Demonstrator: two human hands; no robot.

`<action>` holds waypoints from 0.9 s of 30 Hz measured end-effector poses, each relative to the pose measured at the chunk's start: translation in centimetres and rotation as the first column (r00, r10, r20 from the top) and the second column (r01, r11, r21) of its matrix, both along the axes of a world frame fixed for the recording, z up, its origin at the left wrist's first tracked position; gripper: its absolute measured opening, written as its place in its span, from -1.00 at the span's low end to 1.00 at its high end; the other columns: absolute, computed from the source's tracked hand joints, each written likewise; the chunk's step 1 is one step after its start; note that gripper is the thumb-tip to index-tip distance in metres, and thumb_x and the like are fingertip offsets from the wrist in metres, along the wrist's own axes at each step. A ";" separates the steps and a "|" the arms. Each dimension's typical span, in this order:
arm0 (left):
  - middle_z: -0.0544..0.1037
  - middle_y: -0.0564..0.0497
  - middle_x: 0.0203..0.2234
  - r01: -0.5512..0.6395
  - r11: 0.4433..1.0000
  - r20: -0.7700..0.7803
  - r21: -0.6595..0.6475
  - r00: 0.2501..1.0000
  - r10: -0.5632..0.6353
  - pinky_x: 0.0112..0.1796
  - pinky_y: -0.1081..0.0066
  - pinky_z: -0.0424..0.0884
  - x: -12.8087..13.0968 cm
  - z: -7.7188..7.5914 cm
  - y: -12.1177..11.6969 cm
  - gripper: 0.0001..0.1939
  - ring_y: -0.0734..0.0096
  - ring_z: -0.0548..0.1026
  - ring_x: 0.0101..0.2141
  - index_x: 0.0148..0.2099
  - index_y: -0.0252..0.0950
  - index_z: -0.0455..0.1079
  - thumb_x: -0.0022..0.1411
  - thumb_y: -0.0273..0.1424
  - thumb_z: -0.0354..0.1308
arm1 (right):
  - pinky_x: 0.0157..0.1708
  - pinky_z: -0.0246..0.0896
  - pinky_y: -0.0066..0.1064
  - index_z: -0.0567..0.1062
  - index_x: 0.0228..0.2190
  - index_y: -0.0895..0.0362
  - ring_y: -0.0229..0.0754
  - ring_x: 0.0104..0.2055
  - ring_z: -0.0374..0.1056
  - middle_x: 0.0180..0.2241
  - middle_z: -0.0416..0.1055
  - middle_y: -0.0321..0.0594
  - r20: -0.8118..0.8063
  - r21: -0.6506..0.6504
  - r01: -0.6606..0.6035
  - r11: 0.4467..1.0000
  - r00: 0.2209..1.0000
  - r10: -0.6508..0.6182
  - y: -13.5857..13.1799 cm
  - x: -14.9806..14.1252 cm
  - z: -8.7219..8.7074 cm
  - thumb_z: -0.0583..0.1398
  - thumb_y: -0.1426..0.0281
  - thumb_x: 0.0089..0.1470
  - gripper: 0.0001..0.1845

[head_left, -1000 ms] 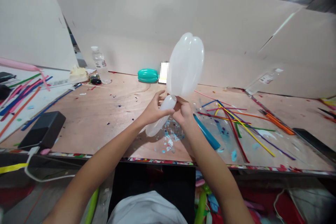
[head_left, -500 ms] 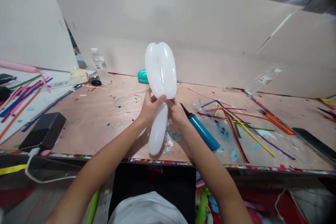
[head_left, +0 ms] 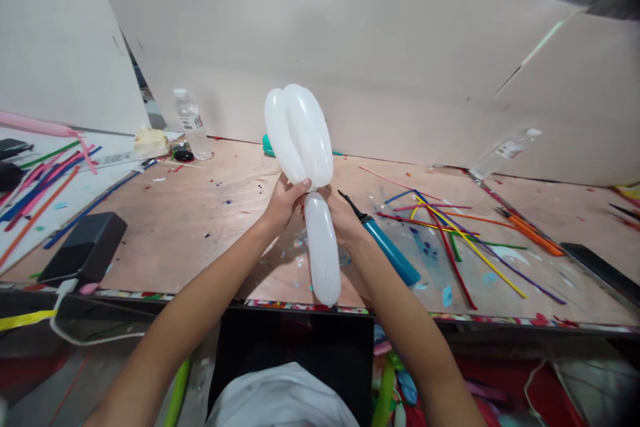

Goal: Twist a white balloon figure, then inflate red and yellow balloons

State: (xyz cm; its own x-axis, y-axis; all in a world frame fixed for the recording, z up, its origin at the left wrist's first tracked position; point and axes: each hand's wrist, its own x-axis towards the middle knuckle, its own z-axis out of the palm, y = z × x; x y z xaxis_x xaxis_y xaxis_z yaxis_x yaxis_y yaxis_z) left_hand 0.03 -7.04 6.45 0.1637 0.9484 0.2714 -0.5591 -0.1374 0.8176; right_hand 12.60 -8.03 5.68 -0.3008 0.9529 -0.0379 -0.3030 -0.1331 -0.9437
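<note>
Both my hands hold a twisted white balloon [head_left: 300, 137] above the wooden table [head_left: 210, 213]. Its folded double loop stands upward and one long segment [head_left: 323, 253] hangs down toward me. My left hand [head_left: 283, 203] pinches the twist from the left with closed fingers. My right hand [head_left: 345, 213] grips the same twist from the right, fingers curled. A teal hand pump [head_left: 387, 250] lies on the table just right of my right hand.
Several uninflated long balloons [head_left: 450, 227] lie scattered at the right and more [head_left: 40, 180] at the left. A water bottle [head_left: 190, 123] stands at the back left, a teal balloon [head_left: 267, 145] behind the white one. A black box [head_left: 83, 247] sits near the front left edge.
The white balloon turned in my hands: its loop swung from upper right to upper left, and the hanging segment swung from lower left to straight down. The pump came into view.
</note>
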 end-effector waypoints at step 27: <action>0.53 -0.15 -0.17 -0.009 0.996 -0.045 0.086 0.999 0.013 -0.29 0.29 0.47 -1.7 0.8 0.5 -0.41 0.15 0.53 -0.21 0.03 -0.33 0.32 0.00 -0.19 0.37 | -0.50 0.35 -0.39 0.32 -0.04 0.07 -0.18 -0.43 0.41 -0.36 0.47 -0.24 0.076 0.092 -0.270 0.959 0.962 0.263 -1.1 1.2 0.6 0.33 0.24 -0.06 -0.45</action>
State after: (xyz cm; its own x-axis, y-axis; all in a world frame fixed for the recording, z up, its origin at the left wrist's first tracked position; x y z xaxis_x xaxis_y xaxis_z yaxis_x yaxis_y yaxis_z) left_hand -1.68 -6.58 7.30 0.1676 0.9237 0.3445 -0.5195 -0.2143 0.8272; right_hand 13.83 -9.14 6.30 -0.5443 0.8384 0.0275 -0.2099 -0.1044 -0.9721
